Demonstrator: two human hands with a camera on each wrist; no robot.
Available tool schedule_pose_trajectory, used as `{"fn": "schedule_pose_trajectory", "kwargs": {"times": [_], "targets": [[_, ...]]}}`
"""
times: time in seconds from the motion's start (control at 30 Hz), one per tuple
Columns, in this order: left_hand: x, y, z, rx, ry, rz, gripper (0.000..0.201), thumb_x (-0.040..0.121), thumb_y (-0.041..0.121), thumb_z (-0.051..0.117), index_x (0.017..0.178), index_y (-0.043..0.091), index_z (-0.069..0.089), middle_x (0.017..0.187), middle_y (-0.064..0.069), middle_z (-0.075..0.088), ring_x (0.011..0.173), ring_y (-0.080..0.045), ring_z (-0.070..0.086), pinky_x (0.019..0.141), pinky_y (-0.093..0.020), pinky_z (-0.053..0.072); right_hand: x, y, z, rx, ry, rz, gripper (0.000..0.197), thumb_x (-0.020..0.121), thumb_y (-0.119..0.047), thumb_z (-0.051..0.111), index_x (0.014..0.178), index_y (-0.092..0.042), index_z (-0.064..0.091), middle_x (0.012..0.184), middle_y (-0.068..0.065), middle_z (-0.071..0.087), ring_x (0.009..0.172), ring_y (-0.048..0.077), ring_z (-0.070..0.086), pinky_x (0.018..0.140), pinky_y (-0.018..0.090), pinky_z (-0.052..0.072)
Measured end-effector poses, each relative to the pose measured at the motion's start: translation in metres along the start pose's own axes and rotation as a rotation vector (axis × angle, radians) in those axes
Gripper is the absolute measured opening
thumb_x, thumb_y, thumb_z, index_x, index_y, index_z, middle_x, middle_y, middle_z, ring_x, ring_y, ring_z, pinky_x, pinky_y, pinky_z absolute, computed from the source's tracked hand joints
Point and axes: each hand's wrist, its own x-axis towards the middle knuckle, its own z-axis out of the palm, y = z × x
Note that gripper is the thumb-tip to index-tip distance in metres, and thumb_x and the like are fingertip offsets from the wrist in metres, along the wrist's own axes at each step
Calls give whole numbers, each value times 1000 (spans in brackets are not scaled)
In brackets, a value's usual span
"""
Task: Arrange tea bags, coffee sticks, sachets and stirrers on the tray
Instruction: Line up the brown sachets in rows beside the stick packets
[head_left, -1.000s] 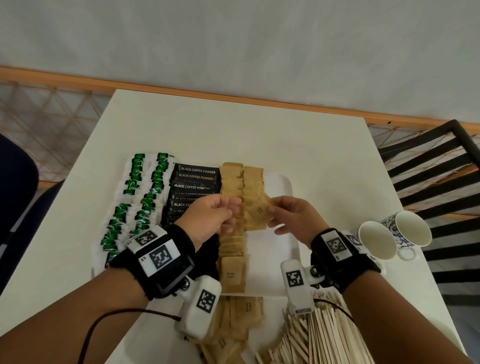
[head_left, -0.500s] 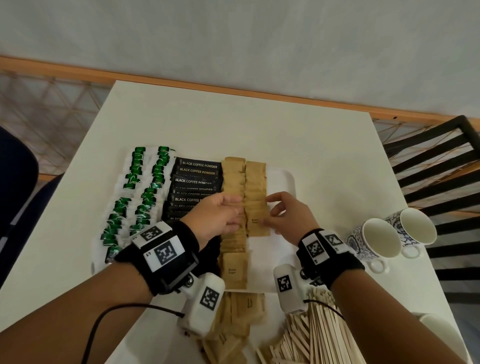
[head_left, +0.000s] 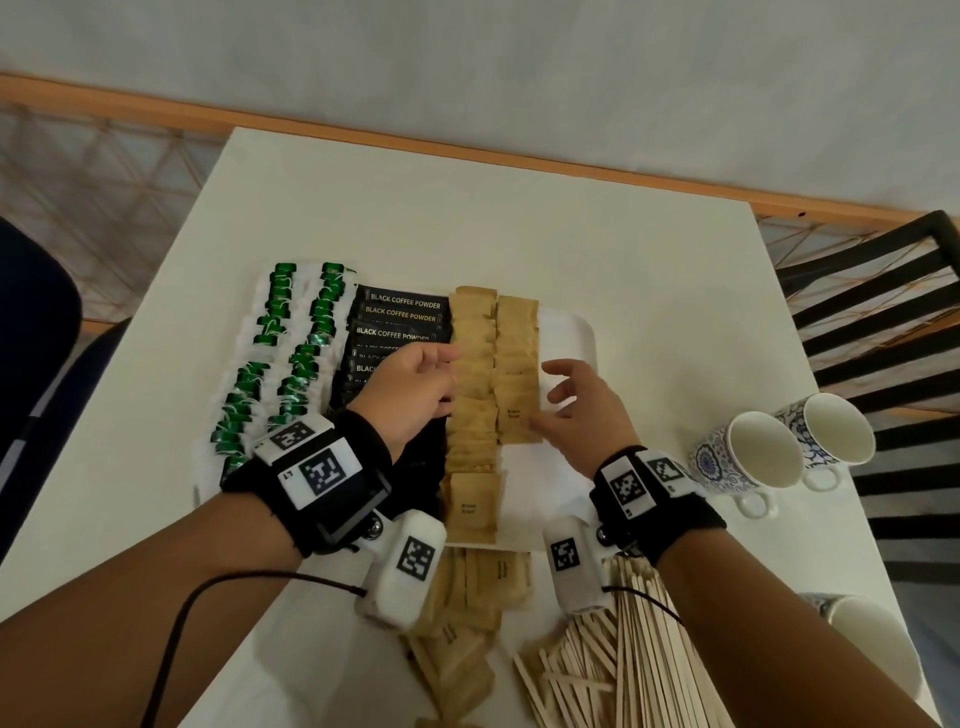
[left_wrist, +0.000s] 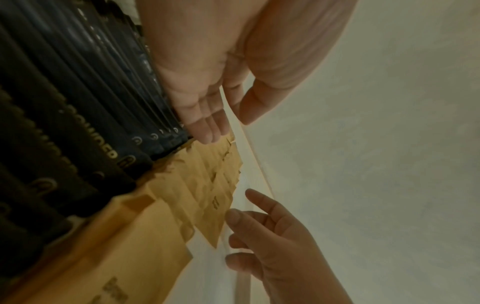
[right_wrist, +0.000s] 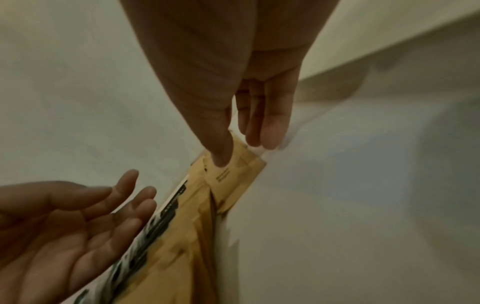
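Brown sachets (head_left: 514, 374) in two columns running near–far on tray (head_left: 571, 332), second column stops short of near edge | head: loose sachets (head_left: 488, 582) at bench near edge, under both hands | left wrist: left hand (left_wrist: 207, 86) flat, empty | right wrist: right hand (right_wrist: 233, 102) open, thumb pressing last sachet.

Coffee sticks (head_left: 400, 322) partly under left hand (head_left: 410, 395); stirrers (head_left: 634, 670) cut off at bottom edge.
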Motion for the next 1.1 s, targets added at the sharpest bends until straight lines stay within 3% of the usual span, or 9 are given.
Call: {"fn": "schedule_pose_trajectory", "kwargs": {"times": [0.1, 0.2, 0.37, 0.47, 0.6, 0.7, 0.83, 1.0, 1.1], "targets": [[-16, 3, -5, 16, -18, 13, 21, 94, 3, 51, 108, 15, 60, 106, -7, 62, 84, -13, 60, 69, -21, 54, -23, -4, -6, -45, 19, -84, 31, 84, -29, 68, 112, -32, 57, 95, -8, 58, 73, 8, 60, 66, 19, 47], [-41, -1, -13, 135, -76, 30, 14, 93, 8, 55, 102, 17, 61, 100, -8, 65, 79, -13, 62, 65, -20, 53, -58, -7, -7, -133, -72, -161, 12, 89, -29, 62, 99, -34, 63, 87, -10, 61, 71, 4, 56, 68, 19, 44], [-92, -29, -30, 423, -203, 99, 8, 84, 13, 71, 85, 20, 67, 78, 7, 66, 66, -2, 60, 57, -15, 48, -123, -7, 6, -410, -344, -301, 14, 91, -29, 55, 99, -35, 66, 88, -14, 56, 78, 4, 53, 74, 22, 45], [-124, -55, -36, 640, -334, 137, 12, 76, 17, 79, 76, 24, 69, 73, 13, 67, 63, 5, 58, 61, -13, 46, -158, -5, 12, -585, -480, -405, 15, 89, -37, 55, 101, -36, 65, 93, -14, 55, 83, 5, 53, 74, 24, 46], [-149, -92, -39, 898, -369, 306, 20, 77, 20, 77, 90, 28, 64, 92, 18, 51, 79, 6, 53, 74, -5, 40, -197, 0, 26, -687, -636, -589, 30, 87, -46, 55, 113, -30, 61, 112, -5, 57, 100, 18, 56, 78, 33, 49], [-153, -111, -38, 914, -296, 400, 35, 76, 26, 77, 108, 24, 63, 104, 12, 45, 95, -3, 50, 89, -14, 41, -212, 2, 45, -816, -705, -666, 49, 83, -51, 60, 123, -23, 54, 121, 2, 54, 103, 26, 55, 78, 37, 50], [-153, -122, -38, 910, -194, 388, 53, 74, 25, 78, 122, 23, 57, 118, 7, 41, 111, -9, 45, 101, -23, 39, -215, 3, 69, -880, -642, -683, 71, 75, -59, 66, 130, -20, 43, 121, 3, 51, 101, 28, 56, 71, 37, 47], [-152, -117, -33, 1046, -203, 385, 59, 76, 29, 75, 130, 24, 51, 127, 2, 41, 117, -14, 38, 100, -24, 35, -212, -8, 68, -900, -565, -664, 58, 82, -51, 58, 127, -16, 46, 118, 5, 49, 100, 28, 55, 70, 38, 49], [-151, -111, -31, 1162, -202, 400, 57, 77, 30, 72, 130, 25, 52, 125, 1, 42, 118, -18, 38, 100, -29, 36, -215, -9, 67, -914, -577, -711, 42, 82, -39, 54, 116, -13, 56, 106, 7, 55, 86, 29, 59, 60, 37, 51]]}}
